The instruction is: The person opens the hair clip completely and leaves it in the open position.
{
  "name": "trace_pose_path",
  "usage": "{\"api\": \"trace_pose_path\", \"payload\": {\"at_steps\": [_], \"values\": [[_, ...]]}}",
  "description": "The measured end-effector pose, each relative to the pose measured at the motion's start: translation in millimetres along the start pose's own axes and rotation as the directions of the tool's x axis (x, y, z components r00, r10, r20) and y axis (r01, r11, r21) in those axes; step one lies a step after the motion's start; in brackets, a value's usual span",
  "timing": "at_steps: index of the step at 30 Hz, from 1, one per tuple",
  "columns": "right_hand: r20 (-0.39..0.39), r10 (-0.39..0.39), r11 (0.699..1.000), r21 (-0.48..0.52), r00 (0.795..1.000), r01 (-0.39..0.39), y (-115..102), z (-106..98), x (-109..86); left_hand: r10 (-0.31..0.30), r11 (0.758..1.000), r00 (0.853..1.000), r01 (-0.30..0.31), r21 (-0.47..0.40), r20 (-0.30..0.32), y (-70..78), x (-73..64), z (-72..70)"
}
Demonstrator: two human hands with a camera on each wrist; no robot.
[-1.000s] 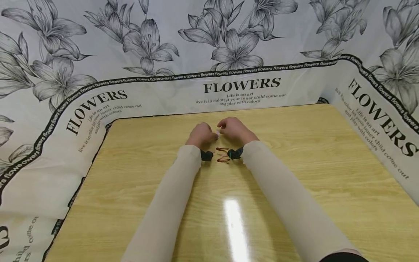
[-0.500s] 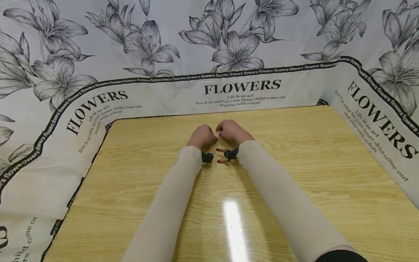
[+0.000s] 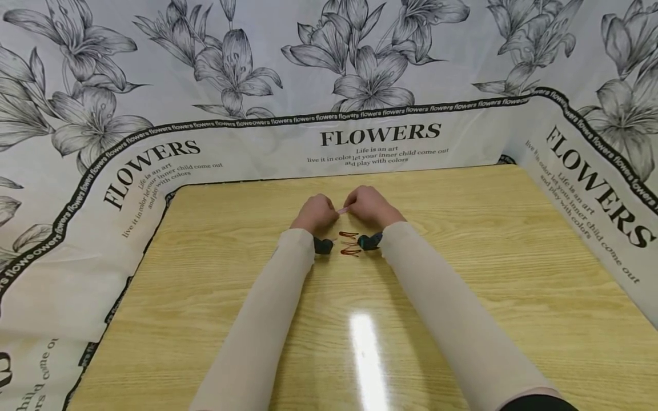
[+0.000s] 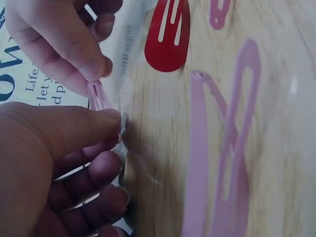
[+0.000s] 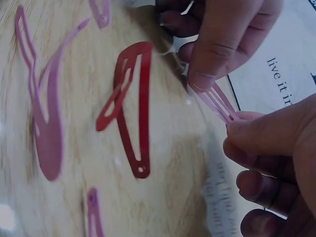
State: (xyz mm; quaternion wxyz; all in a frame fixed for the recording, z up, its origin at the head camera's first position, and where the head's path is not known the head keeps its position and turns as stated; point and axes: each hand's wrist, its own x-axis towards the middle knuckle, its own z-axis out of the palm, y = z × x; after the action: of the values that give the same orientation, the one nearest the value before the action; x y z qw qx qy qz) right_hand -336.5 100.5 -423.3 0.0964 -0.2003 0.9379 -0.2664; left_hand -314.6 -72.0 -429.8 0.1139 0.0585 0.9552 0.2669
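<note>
A pink snap hair clip (image 3: pixel 342 210) is stretched between both hands near the back of the table. My left hand (image 3: pixel 317 212) pinches one end between thumb and forefinger; in the left wrist view, the thumb partly covers the clip (image 4: pixel 98 96). My right hand (image 3: pixel 371 204) pinches the other end, and the slotted middle of the clip shows in the right wrist view (image 5: pixel 219 103). Behind the hands, nearer the wearer, lie a red snap clip (image 5: pixel 143 108) with its frame sprung apart and a larger-looking pink clip (image 5: pixel 48 143), also sprung.
More pink clips (image 5: pixel 94 212) lie on the wooden table (image 3: pixel 205 297), partly cut off in the wrist views. Dark wrist cameras (image 3: pixel 324 246) sit under both wrists beside the loose clips. A flower-printed sheet (image 3: pixel 257 148) rises along the back and sides.
My right hand's fingers, looser a second ago, have closed on the pink clip. The hand came left, then drew slightly right again, and the clip now lies more sideways between the hands.
</note>
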Motion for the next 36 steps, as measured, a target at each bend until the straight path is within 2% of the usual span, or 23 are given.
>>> {"api": "trace_pose_path", "payload": {"at_steps": [5, 13, 19, 27, 36], "values": [[-0.018, -0.001, 0.998, 0.063, 1.000, 0.002, 4.7, -2.6, -1.9, 0.021, 1.000, 1.000, -0.021, -0.016, -0.012, -2.1, -0.4, -0.6], [-0.005, 0.019, 0.992, 0.121, 1.000, -0.018, 14.9, -0.7, -5.0, 0.041, 0.997, 0.999, -0.042, -0.069, -0.013, -4.5, -2.2, -1.0], [-0.021, 0.022, 0.990, 0.139, 1.000, -0.019, 16.1, 0.7, -6.9, 0.065, 0.992, 0.996, -0.070, -0.103, -0.058, -7.9, -2.2, -0.4], [-0.044, 0.030, 0.980, 0.198, 0.999, -0.020, 16.4, 1.2, -9.5, 0.059, 0.982, 0.995, -0.073, -0.172, -0.085, -12.5, -0.2, 0.3], [-0.075, 0.039, 0.963, 0.269, 0.996, -0.017, 14.2, 2.5, -14.9, 0.054, 0.961, 0.995, -0.075, -0.267, -0.082, -13.1, -6.7, -2.8]]}}
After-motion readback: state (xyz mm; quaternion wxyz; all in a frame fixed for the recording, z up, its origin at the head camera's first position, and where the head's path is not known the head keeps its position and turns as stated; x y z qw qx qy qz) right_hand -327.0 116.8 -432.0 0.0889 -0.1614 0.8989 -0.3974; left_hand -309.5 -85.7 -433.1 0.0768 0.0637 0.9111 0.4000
